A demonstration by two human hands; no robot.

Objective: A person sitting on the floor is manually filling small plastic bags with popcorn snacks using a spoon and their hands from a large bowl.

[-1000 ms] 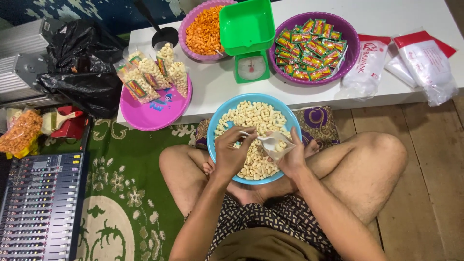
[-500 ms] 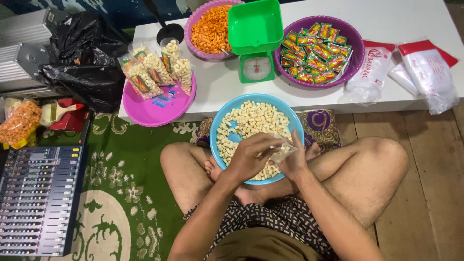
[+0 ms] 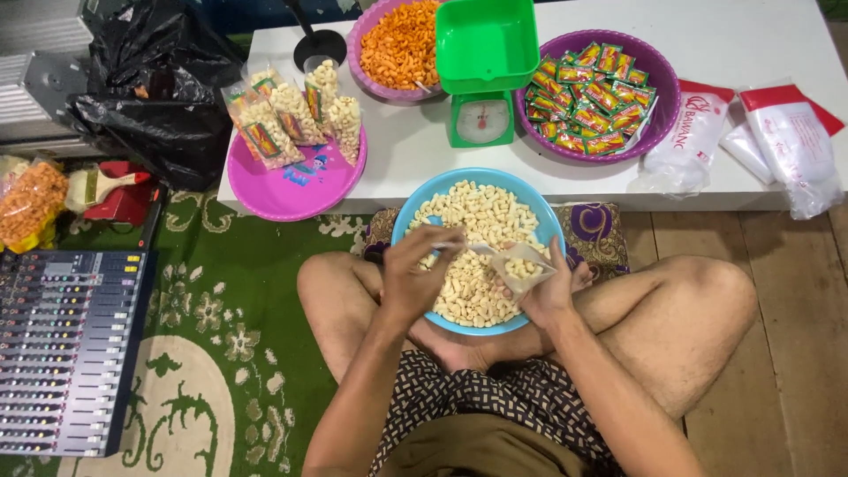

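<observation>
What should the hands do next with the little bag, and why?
Probably tip the left hand's snacks into the small clear bag. The right hand holds it open over the blue bowl, only partly filled, and the left hand's fingers sit right at its mouth.

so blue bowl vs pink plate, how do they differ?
The blue bowl sits on the person's lap, deep and full of loose pale snacks; the pink plate sits on the white table, shallow, holding filled clear packets. Both hands are over the bowl; none is near the plate. Both are round plastic.
</observation>
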